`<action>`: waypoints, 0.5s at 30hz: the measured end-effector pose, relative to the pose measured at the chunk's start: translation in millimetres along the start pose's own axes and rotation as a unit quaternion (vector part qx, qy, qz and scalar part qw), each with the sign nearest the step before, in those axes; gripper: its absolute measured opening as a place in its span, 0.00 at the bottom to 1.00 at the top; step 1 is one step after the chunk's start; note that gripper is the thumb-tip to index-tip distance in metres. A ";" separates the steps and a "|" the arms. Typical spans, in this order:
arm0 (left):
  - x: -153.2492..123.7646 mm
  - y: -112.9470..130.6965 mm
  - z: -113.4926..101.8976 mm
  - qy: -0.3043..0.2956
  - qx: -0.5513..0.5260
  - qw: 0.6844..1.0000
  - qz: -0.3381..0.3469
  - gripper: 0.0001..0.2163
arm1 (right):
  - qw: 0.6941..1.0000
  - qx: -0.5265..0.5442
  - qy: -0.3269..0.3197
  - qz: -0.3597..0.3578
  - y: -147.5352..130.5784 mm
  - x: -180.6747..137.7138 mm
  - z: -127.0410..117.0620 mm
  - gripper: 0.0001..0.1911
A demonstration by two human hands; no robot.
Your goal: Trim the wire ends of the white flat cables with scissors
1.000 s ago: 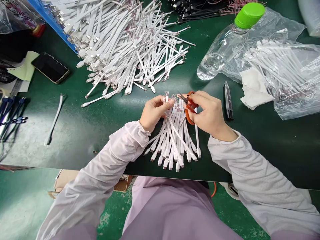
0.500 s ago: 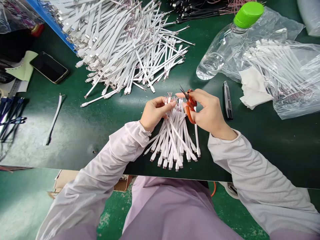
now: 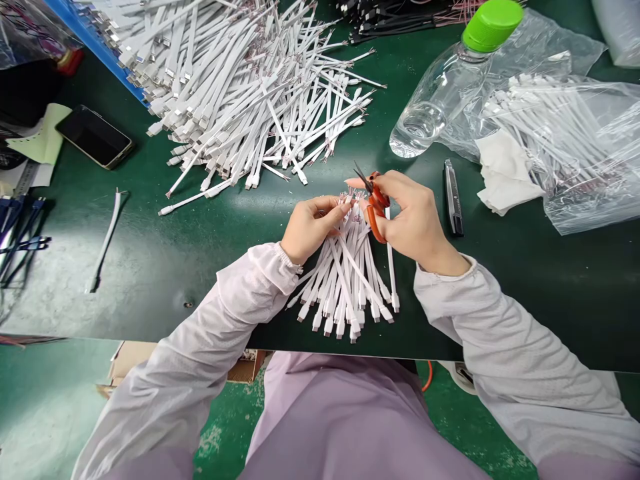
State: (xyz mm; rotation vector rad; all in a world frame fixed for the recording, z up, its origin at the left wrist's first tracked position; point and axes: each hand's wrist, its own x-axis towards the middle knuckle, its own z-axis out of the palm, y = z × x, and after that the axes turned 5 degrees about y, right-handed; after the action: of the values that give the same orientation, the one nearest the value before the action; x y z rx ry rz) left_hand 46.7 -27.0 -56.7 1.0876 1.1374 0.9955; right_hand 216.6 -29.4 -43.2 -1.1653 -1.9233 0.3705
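A fanned bunch of short white USB cables [image 3: 345, 280] lies at the front of the table, connector ends toward me and frayed wire ends away. My left hand [image 3: 315, 225] pinches a cable near its stripped end, at the top left of the bunch. Orange-handled scissors [image 3: 376, 207] are in my right hand [image 3: 413, 217], their dark blades pointing up and left. The right index finger and thumb reach toward the stripped wires beside my left fingertips. Exactly which strands the fingers touch is too small to tell.
A big heap of white cables [image 3: 225, 87] lies at the back beside a blue tray edge [image 3: 95, 50]. Rightward are a green-capped bottle [image 3: 445, 87], a box cutter [image 3: 453, 199], tissue [image 3: 507, 173] and a bag of cables [image 3: 565, 133]. Leftward are a phone [image 3: 95, 137] and a lone cable [image 3: 107, 240].
My right hand and the scissors have shifted slightly left and up. The wire ends at my left fingertips sit closer to the right-hand fingers. The whole view has drifted slightly.
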 end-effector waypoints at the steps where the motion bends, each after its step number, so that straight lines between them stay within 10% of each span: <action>1: 0.3 -0.3 -0.1 0.002 -0.005 1.000 -0.002 0.13 | 1.000 -0.002 0.002 -0.001 0.6 -0.2 -0.6 0.13; 15: 1.4 -3.5 -2.2 0.048 -0.051 0.997 -0.021 0.10 | 0.999 -0.018 0.011 -0.025 3.2 -4.6 2.3 0.12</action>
State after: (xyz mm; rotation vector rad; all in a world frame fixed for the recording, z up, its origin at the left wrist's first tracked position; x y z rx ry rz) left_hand 45.0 -26.0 -60.6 0.9395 1.1681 1.0705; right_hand 217.6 -31.2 -48.9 -1.1367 -1.9428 0.2959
